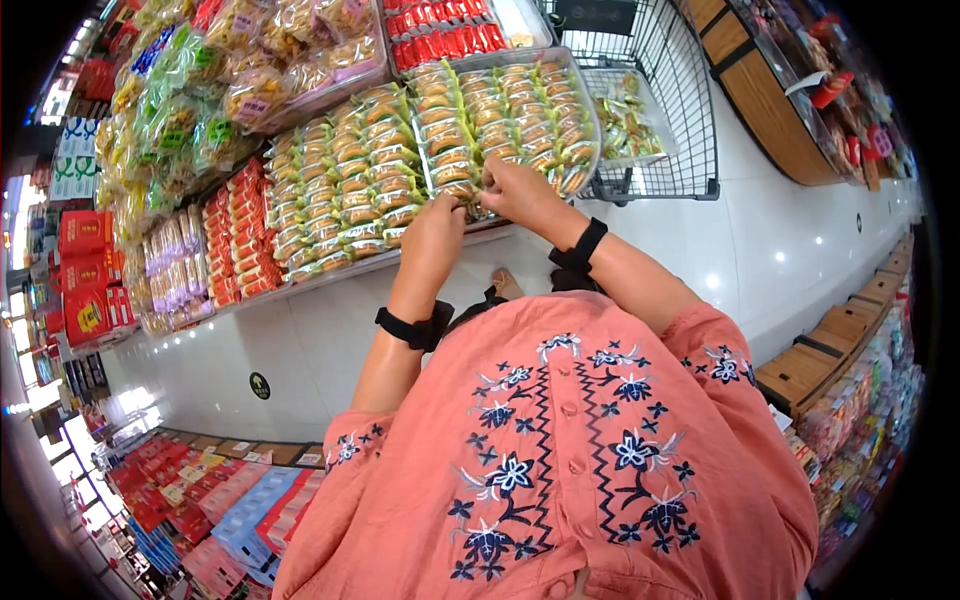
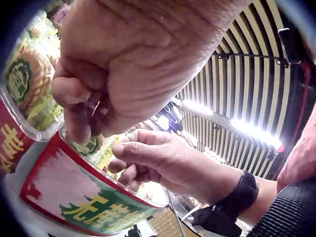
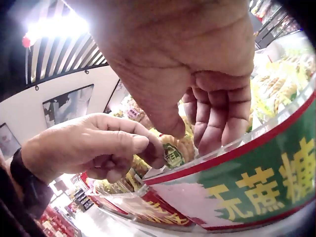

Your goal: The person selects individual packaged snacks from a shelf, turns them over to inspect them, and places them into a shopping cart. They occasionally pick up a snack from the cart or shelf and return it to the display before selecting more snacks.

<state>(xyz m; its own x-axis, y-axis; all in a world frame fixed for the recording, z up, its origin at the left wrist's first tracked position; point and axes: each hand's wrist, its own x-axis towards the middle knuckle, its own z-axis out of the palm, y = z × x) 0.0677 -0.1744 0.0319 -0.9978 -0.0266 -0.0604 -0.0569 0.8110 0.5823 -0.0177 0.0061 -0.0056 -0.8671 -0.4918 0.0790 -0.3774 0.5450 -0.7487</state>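
Observation:
Both hands meet at the front edge of a clear bin of round, plastic-wrapped cookies standing in rows. The left hand has its fingers curled and pinches the wrapper edge of a cookie packet with a green label. From the other side, the right hand grips the same packet, its thumb at the top and its fingers behind the bin's front wall. Part of the packet is hidden by the hands. A green and red printed band runs along the bin's front.
Left of the bin lie more cookie rows, red packets and bagged snacks. A shopping cart with a clear container of packets stands to the right. Shiny floor lies between the display and the shelves behind.

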